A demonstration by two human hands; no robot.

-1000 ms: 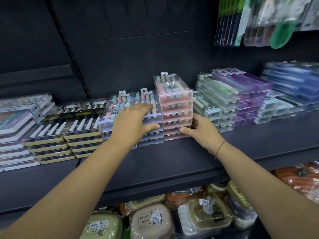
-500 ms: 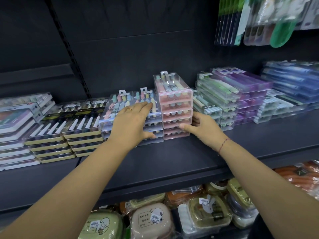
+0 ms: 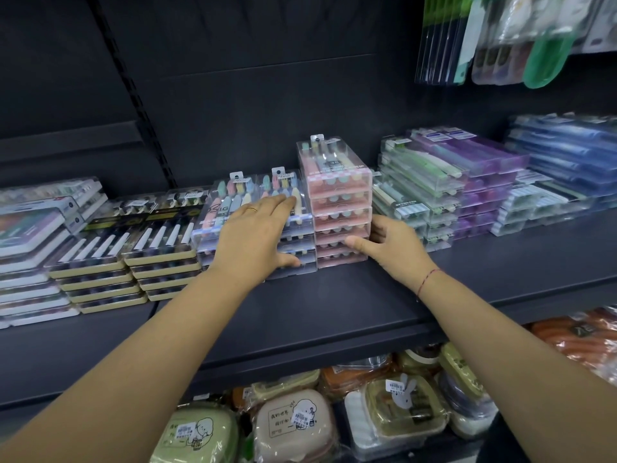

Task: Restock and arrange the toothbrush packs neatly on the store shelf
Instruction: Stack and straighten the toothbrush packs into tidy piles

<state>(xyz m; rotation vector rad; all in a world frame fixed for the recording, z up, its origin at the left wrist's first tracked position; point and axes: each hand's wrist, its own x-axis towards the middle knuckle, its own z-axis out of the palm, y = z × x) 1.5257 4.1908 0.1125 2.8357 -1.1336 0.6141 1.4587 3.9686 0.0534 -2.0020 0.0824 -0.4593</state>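
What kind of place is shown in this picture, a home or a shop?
Most likely a retail shop. Many identical clear plastic toothbrush packs lie in stacks on a dark metal display shelf, and the wrapped pastel containers below carry barcode stickers.

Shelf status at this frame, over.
Left hand flat on pastel stack. Right hand grips pink stack low. Pink stack upright beside pastel stack; green packs close on right.

A matte dark grey metal shelf juts from a flat charcoal back panel (slotted black upright strip at left)
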